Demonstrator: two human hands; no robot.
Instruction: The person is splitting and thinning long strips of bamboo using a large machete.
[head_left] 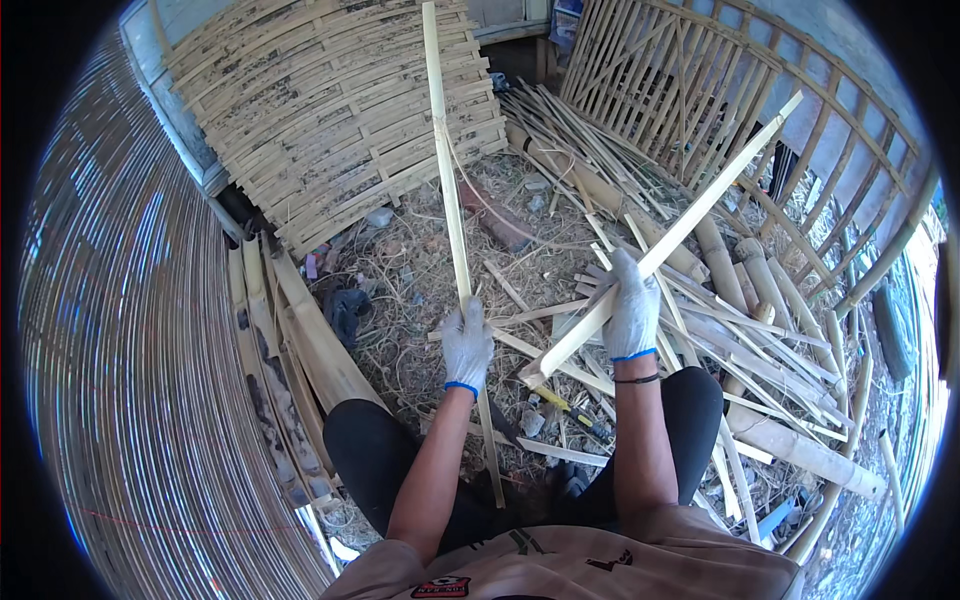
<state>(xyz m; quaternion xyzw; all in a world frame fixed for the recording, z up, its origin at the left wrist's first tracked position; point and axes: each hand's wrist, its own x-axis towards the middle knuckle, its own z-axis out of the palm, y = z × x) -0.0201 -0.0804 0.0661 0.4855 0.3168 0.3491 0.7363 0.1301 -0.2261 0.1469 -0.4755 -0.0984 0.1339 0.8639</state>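
My left hand (pixel 467 345), in a white glove with a blue cuff, is closed round a long, narrow bamboo strip (pixel 446 170). That strip stands nearly lengthwise in view, its far end at the top and its near end between my legs. A wider bamboo slat (pixel 715 190) slants from upper right to lower left, and my right hand (pixel 632 305), gloved alike, grips it near its lower part. Below the slat, a tool with a yellow and black handle (pixel 570 408) lies on the ground. Its dark blade is partly hidden among the strips.
Split bamboo strips (pixel 770 345) lie heaped at the right, with thick bamboo poles (pixel 800 455) around them. A woven bamboo panel (pixel 340 110) leans at the far left; a bamboo lattice (pixel 690 90) stands far right. Shavings (pixel 410 250) cover the ground. Bamboo halves (pixel 320 340) lie at the left.
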